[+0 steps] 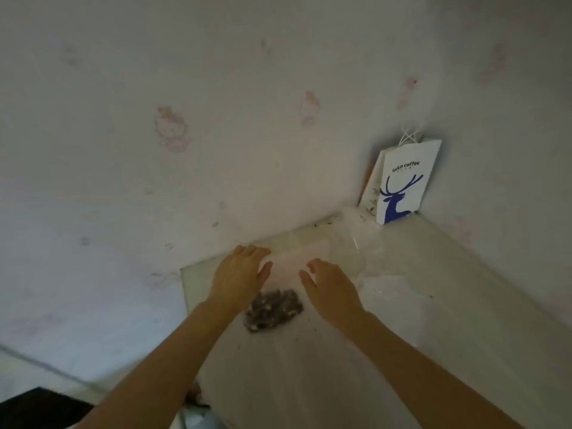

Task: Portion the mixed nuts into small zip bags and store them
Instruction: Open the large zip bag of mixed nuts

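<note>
Left hand [240,274]: fingers straight, holding nothing, above table [433,351].
Right hand [332,287]: spread loose, empty.
Nuts [274,309]: piled between wrists.

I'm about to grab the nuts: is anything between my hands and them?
Nothing visible does. The mixed nuts lie on the table between both wrists, with the left hand and right hand open just beyond them. Clear plastic lies off to the right.
</note>
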